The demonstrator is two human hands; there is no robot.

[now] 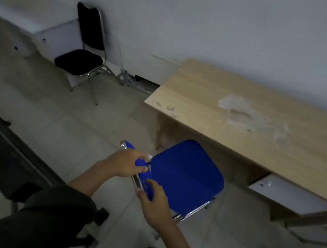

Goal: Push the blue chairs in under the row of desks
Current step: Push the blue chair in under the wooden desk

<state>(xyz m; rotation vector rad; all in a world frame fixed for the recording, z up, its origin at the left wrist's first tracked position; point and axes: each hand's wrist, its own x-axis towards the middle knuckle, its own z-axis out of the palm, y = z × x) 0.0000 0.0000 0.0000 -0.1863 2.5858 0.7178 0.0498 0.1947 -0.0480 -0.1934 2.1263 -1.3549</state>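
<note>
A blue chair (187,175) with a chrome frame stands on the tiled floor in front of a light wooden desk (247,117) set against the wall. Its seat's far corner lies just under the desk's front edge. My left hand (127,163) grips the top of the blue backrest. My right hand (154,201) holds the same backrest a little lower and nearer to me. Most of the backrest is hidden by my hands.
A black chair (82,57) with a chrome frame stands by the wall at the far left. A white drawer unit (290,197) sits under the desk at the right. Dark furniture (2,156) lies at my left. Another chrome frame (316,239) shows at the right edge.
</note>
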